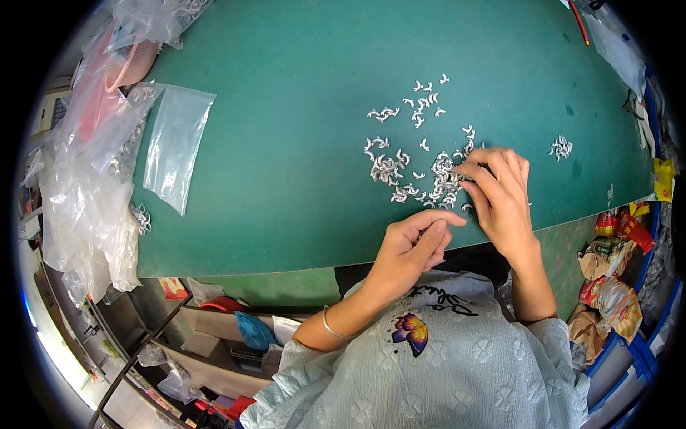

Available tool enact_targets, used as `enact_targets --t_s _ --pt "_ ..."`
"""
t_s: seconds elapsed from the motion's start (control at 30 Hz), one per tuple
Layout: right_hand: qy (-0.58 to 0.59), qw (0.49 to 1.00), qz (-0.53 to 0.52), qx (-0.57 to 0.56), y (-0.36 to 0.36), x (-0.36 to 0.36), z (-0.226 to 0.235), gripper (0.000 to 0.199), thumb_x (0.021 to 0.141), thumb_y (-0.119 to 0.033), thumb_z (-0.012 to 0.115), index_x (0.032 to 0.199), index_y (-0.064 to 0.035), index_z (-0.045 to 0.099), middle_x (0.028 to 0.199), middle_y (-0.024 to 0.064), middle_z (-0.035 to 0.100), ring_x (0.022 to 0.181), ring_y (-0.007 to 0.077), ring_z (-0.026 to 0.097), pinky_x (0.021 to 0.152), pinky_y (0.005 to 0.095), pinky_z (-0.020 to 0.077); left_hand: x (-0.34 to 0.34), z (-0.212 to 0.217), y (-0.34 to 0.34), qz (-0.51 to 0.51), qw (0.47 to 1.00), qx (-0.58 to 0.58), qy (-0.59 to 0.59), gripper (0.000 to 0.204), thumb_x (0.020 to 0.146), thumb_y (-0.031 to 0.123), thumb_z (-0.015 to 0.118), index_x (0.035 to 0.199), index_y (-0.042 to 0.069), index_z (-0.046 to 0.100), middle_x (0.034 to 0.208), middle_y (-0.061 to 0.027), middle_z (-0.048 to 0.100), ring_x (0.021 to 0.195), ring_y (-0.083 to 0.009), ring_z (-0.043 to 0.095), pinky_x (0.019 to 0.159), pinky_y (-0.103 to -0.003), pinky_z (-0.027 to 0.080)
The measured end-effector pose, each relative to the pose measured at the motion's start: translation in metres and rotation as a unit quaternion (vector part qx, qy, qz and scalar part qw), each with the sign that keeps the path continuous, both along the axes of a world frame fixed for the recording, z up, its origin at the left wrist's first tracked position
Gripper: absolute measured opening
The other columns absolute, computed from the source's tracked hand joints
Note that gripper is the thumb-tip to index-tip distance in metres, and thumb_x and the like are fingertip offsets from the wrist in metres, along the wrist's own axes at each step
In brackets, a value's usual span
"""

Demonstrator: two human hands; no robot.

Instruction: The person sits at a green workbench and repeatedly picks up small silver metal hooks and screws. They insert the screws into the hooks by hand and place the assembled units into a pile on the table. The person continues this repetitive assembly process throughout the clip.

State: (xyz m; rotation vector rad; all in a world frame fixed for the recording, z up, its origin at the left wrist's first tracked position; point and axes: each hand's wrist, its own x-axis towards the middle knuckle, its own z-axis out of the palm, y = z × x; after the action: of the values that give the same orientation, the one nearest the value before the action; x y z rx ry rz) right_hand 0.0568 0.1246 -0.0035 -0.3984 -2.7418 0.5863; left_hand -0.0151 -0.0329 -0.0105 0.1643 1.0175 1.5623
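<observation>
Small curved silver metal pieces lie in a loose pile near the front edge of the green table. My right hand reaches over the right side of this pile, thumb and fingertips pinched together among the pieces. Whatever is between those fingertips is too small to make out. Closer to me, my left hand is curled closed at the table edge, its thumb pressed on the bent fingers and its index finger pointing right. Its palm is hidden. Left of the pile lies another cluster of pieces, with more scattered pieces farther back.
A small separate heap of silver pieces sits to the right on the green table. At the left lie a flat clear bag, larger plastic bags, a pink basket and some silver rings. Crumpled packages are at the lower right.
</observation>
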Motion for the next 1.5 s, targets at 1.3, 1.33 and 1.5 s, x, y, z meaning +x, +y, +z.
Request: enact_targets --t_s 1.3,1.33,1.5 --pt "0.17 0.95 -0.012 -0.262 -0.024 0.021 0.026 0.02 0.064 0.006 0.07 0.081 0.0015 0.061 0.08 0.0107 0.061 0.072 0.0234 0.055 0.067 0.032 0.043 0.005 0.001 0.013 0.08 0.958 0.088 -0.259 0.015 0.084 0.009 0.061 0.096 0.001 0.06 0.064 0.0049 0.043 0.049 -0.0017 0.031 0.042 -0.019 0.024" --pt "0.176 0.953 -0.012 -0.248 -0.025 0.021 0.028 0.02 0.063 0.006 0.07 0.081 0.0015 0.061 0.079 0.0107 0.062 0.072 0.0237 0.055 0.067 0.0325 0.0429 0.006 0.001 0.014 0.086 0.958 0.091 -0.257 0.015 0.084 0.009 0.061 0.096 0.0 0.06 0.064 0.0048 0.043 0.049 -0.0016 0.03 0.042 -0.019 0.023" --pt "0.19 0.964 0.009 -0.184 -0.026 0.022 0.031 0.021 0.062 0.006 0.07 0.081 0.0014 0.062 0.079 0.0101 0.061 0.07 0.0242 0.054 0.064 0.0325 0.0411 0.01 0.001 0.014 0.102 0.964 0.101 -0.222 0.014 0.084 0.007 0.061 0.096 0.001 0.06 0.064 0.0045 0.043 0.049 -0.0016 0.031 0.042 -0.019 0.023"
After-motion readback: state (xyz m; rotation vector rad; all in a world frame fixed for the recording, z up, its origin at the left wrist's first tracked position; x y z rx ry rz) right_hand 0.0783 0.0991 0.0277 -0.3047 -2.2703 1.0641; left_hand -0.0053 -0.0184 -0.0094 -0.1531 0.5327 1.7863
